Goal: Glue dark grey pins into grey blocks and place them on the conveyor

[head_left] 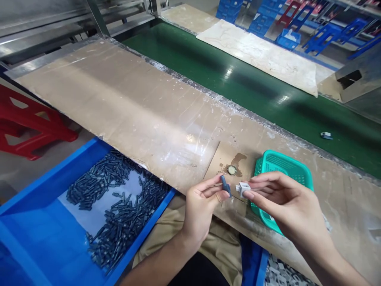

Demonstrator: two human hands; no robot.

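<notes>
Between thumb and fingertips, my left hand (204, 206) pinches a dark blue-grey plastic part (225, 186) with a narrow stem pointing up. My right hand (285, 202) grips a small white square part (244, 189) that has an opening on top and a short stub facing left. The two parts are close but apart. Just behind them, a round cap (231, 170) lies on a piece of cardboard (216, 161) beside a brown wet stain. A green basket (306, 171) stands behind my right hand, which partly covers it.
A blue bin (35, 184) at the left holds many dark parts. White parts fill another bin (262, 267) at the bottom right. Beyond the table (119, 103) runs a green belt (208, 67) with a small assembled piece (326, 135). A red stool (35, 123) stands far left.
</notes>
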